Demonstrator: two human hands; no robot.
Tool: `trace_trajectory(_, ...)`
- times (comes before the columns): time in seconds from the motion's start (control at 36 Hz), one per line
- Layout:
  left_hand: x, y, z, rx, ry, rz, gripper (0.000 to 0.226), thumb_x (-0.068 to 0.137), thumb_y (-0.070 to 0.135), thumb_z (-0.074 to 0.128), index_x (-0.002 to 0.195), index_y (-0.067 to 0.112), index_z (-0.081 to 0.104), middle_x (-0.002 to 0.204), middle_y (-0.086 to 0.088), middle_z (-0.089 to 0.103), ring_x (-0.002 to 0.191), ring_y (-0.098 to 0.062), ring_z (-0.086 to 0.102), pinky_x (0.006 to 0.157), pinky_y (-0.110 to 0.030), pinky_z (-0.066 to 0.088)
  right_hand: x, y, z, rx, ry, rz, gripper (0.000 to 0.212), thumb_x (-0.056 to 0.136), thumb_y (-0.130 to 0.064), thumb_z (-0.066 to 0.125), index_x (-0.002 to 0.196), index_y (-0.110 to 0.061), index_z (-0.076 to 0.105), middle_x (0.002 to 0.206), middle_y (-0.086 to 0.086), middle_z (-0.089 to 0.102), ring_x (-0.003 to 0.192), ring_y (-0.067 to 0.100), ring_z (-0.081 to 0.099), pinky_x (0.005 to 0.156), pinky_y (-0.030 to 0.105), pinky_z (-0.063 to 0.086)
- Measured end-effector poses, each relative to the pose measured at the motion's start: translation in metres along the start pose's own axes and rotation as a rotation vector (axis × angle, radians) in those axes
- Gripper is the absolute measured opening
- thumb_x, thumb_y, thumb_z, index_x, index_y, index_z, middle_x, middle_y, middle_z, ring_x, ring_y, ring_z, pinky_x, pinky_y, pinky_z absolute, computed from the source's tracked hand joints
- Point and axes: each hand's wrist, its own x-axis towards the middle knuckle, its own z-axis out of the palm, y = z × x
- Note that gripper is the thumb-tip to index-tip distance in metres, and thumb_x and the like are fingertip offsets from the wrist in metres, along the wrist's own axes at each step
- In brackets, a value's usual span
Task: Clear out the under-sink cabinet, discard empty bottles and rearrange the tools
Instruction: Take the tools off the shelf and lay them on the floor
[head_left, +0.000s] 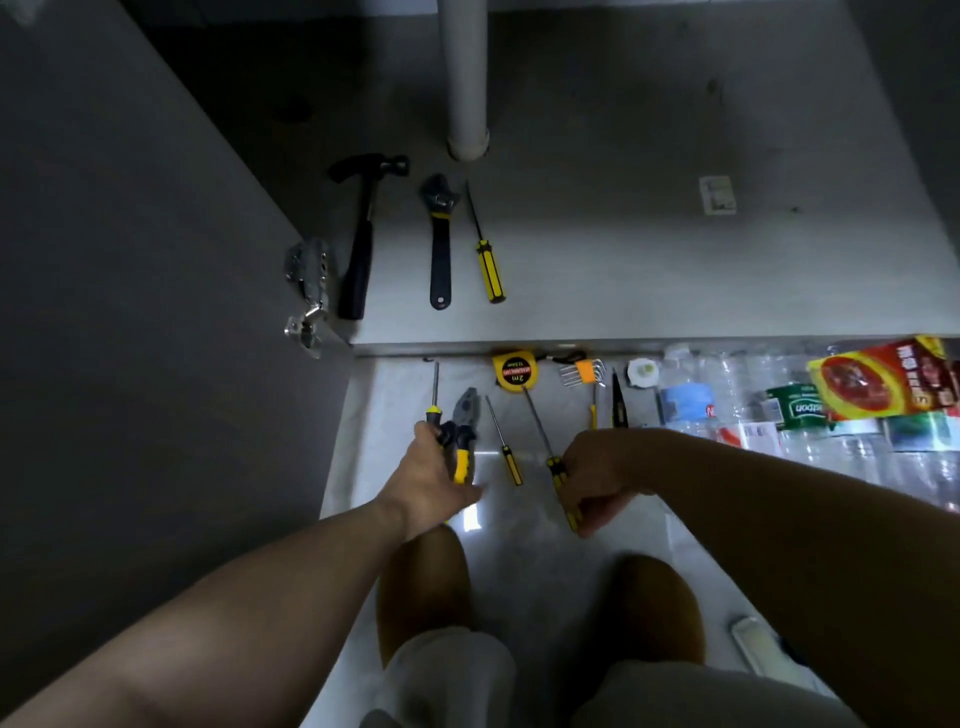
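The cabinet floor (649, 249) is plain pale grey, the door (130, 260) at nine o'clock darker grey, and the drain pipe (465, 78) at twelve o'clock off-white. The claw hammer (358, 244) is black throughout. The adjustable wrench (439, 244) is black with a yellow band. The screwdriver (488, 265) beside it has a yellow-and-black striped handle. The tape measure (515, 371) is yellow with a black-and-red label. The pliers (460, 441) have yellow-and-black grips. The carton (883, 376) at three o'clock is red and yellow, above a green wrapper (797, 408). The tiled floor (519, 545) is glossy white.
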Motion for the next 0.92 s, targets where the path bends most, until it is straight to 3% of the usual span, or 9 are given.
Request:
trace_trajectory(0.11,0.009,0.000,0.011,-0.055,0.082,-0.051,0.070,0.068,0.026,0.092,0.110,0.023,0.036,0.101,-0.005,0.060,0.085,-0.019,0.067,0.058,-0.028,0.058,0.025,0.002,0.008,0.080,0.170,-0.028,0.007,0.086,-0.007,0.069,0.086,-0.001,0.065,0.080,0.013,0.073,0.065,0.020,0.074,0.064,0.029,0.062)
trace_trajectory(0.22,0.015,0.011,0.022,-0.054,0.135,-0.031,0.065,0.072,0.018,0.089,0.110,0.021,0.036,0.095,0.004,0.054,0.077,-0.008,0.060,0.048,-0.009,0.046,0.038,-0.001,0.011,0.175,0.246,-0.035,0.019,0.086,0.001,0.068,0.074,-0.007,0.055,0.078,0.013,0.064,0.059,0.020,0.069,0.049,0.025,0.056)
trace_trajectory(0.31,0.015,0.020,0.029,0.024,0.184,-0.011,0.063,0.074,0.014,0.086,0.118,0.014,0.040,0.108,-0.002,0.050,0.088,-0.011,0.054,0.066,-0.015,0.048,0.042,-0.003,0.009,0.187,0.306,-0.043,0.019,0.088,-0.001,0.066,0.075,-0.008,0.054,0.076,0.012,0.062,0.057,0.019,0.067,0.047,0.025,0.056)
trace_trajectory(0.42,0.015,0.025,0.028,0.165,0.230,0.026,0.058,0.083,0.008,0.077,0.129,0.007,0.041,0.126,-0.012,0.045,0.103,-0.020,0.049,0.080,-0.025,0.044,0.039,0.000,0.006,0.106,0.389,-0.034,0.021,0.089,-0.004,0.062,0.073,-0.011,0.051,0.077,0.009,0.061,0.062,0.020,0.067,0.052,0.028,0.058)
trace_trajectory(0.56,0.011,0.032,0.015,0.209,0.291,0.096,0.052,0.090,0.004,0.063,0.137,0.005,0.041,0.134,-0.017,0.043,0.122,-0.033,0.048,0.100,-0.039,0.047,0.030,-0.006,0.005,-0.101,0.489,-0.050,0.020,0.087,-0.011,0.068,0.078,-0.011,0.050,0.096,0.013,0.069,0.089,0.027,0.072,0.075,0.033,0.061)
trace_trajectory(0.67,0.008,0.052,-0.008,0.238,0.442,0.257,0.046,0.089,0.006,0.062,0.132,0.014,0.047,0.127,-0.008,0.047,0.118,-0.026,0.050,0.097,-0.040,0.050,0.016,-0.032,-0.007,-0.123,0.539,-0.205,0.016,0.093,-0.017,0.056,0.097,-0.003,0.060,0.091,0.011,0.066,0.088,0.032,0.070,0.077,0.039,0.059)
trace_trajectory(0.78,0.021,0.091,-0.045,0.200,0.668,0.468,0.029,0.087,-0.002,0.055,0.112,0.012,0.057,0.114,-0.007,0.050,0.107,-0.025,0.054,0.095,-0.042,0.050,-0.001,-0.060,-0.024,-0.203,0.812,-0.515,0.011,0.092,-0.017,0.046,0.089,-0.013,0.056,0.089,0.007,0.061,0.087,0.030,0.063,0.068,0.033,0.045)
trace_trajectory(0.83,0.033,0.108,-0.064,0.174,0.740,0.454,0.031,0.087,-0.002,0.057,0.115,0.012,0.058,0.120,-0.009,0.049,0.111,-0.026,0.054,0.100,-0.041,0.049,-0.004,-0.068,-0.032,-0.110,0.904,-0.664,0.010,0.090,-0.015,0.049,0.097,-0.017,0.056,0.098,0.005,0.057,0.085,0.025,0.059,0.066,0.032,0.046)
trace_trajectory(0.92,0.058,0.127,-0.091,0.215,0.738,0.275,0.052,0.085,0.003,0.061,0.135,0.014,0.051,0.139,-0.015,0.040,0.128,-0.033,0.045,0.110,-0.042,0.042,-0.005,-0.076,-0.046,-0.130,0.936,-0.746,0.036,0.088,-0.015,0.056,0.123,-0.022,0.055,0.123,0.005,0.044,0.098,0.022,0.054,0.076,0.032,0.049)
